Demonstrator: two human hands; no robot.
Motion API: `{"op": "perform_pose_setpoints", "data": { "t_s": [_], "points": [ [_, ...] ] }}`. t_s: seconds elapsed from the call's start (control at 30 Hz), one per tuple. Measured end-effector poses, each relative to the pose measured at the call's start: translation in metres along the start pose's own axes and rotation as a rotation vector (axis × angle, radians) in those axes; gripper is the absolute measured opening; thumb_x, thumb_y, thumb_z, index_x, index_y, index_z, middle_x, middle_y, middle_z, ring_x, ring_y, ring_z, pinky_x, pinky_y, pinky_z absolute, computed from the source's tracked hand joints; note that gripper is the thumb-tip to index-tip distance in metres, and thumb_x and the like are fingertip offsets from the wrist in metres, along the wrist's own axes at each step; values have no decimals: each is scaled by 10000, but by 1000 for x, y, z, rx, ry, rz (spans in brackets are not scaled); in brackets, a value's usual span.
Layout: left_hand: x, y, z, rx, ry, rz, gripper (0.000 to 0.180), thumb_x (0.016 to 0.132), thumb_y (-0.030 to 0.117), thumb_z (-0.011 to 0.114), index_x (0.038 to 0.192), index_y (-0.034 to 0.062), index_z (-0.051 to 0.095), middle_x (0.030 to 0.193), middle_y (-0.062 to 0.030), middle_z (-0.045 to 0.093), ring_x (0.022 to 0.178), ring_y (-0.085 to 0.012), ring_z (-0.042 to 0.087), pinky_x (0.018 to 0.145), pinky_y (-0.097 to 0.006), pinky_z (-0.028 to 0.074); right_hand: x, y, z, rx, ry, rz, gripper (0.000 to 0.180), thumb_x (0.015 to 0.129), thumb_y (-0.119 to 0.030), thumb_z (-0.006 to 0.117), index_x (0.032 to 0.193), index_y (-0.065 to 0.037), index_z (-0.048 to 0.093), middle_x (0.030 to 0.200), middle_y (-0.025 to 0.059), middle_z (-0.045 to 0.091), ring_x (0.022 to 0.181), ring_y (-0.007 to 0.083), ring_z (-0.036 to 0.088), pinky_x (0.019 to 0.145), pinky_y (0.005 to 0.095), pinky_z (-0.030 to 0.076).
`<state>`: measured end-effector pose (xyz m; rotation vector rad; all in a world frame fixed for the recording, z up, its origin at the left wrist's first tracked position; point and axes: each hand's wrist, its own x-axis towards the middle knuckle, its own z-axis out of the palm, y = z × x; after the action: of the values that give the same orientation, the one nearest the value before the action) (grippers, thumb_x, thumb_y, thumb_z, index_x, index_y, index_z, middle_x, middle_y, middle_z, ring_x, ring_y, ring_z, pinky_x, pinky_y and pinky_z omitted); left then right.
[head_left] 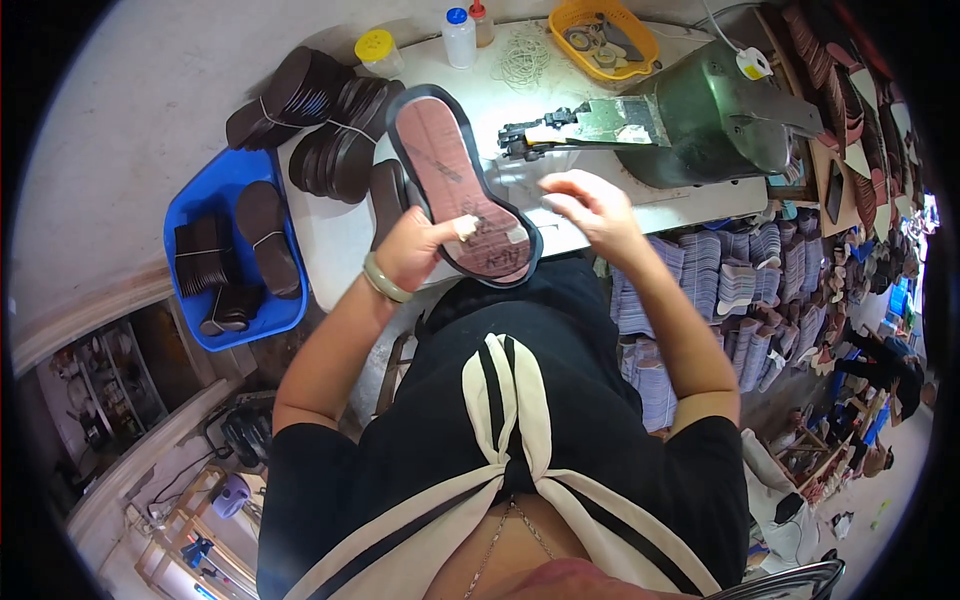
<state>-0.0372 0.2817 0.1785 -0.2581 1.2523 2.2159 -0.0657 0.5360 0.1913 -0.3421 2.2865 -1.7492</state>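
Black top point(600, 400); left hand point(408, 248) gripping pink sole point(437, 160), right hand point(600, 220) narrow; my nine o'clock: blue tub point(278, 315) (brown soles point(268, 238)), white table edge point(328, 240).

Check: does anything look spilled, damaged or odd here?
A loose tangle of pale cord lies messily on the white table near the yellow basket, unlike the tied sole bundles. The pink-faced sole in the left hand bears a pale patch of unclear cause. No spill shows.

Narrow gap between right hand point(592, 214) and pink-faced, black-edged sole point(437, 150); beyond, bulky green metal machine point(700, 115) blocks passage.
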Motion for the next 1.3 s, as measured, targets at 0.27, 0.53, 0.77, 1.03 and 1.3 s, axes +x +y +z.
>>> {"op": "perform_pose_setpoints", "data": {
  "t_s": [0.27,0.53,0.77,1.03,1.3],
  "points": [
    [24,-21,11,-52,62,-17,220,873,95,588,1072,2,594,992,-36,641,920,-119,603,836,-282,469,10,25,59,335,38,273,219,839,-106,648,1031,1,648,872,5,641,817,52,549,736,222,468],
    [75,-32,18,-286,114,52,221,887,72,539,1070,-44,586,1003,-112,639,871,-185,637,760,-302,515,12,11,45,-699,153,-188,441,809,-331,659,1184,-108,599,856,111,585,675,271,594,630,356,504],
    [157,-41,10,824,410,693,405,743,191,686,1084,-8,598,1083,-170,593,1009,-316,566,891,-357,435,41,50,9,-704,295,-110,418,780,-427,665,1151,-235,642,779,99,565,631,249,597,584,344,499],
    [181,-29,11,386,281,339,330,802,194,665,1038,-31,609,897,-87,674,819,-177,646,761,-286,501,15,89,8,491,450,126,462,861,-126,638,1243,54,451,930,92,645,805,160,625,758,300,503],
    [184,-14,5,2,259,138,219,816,180,661,908,-18,652,801,-67,671,673,-149,647,650,-264,513,11,90,42,1016,-3,397,281,912,-208,550,1082,14,572,873,118,652,722,164,630,659,280,496]
  ]
}}
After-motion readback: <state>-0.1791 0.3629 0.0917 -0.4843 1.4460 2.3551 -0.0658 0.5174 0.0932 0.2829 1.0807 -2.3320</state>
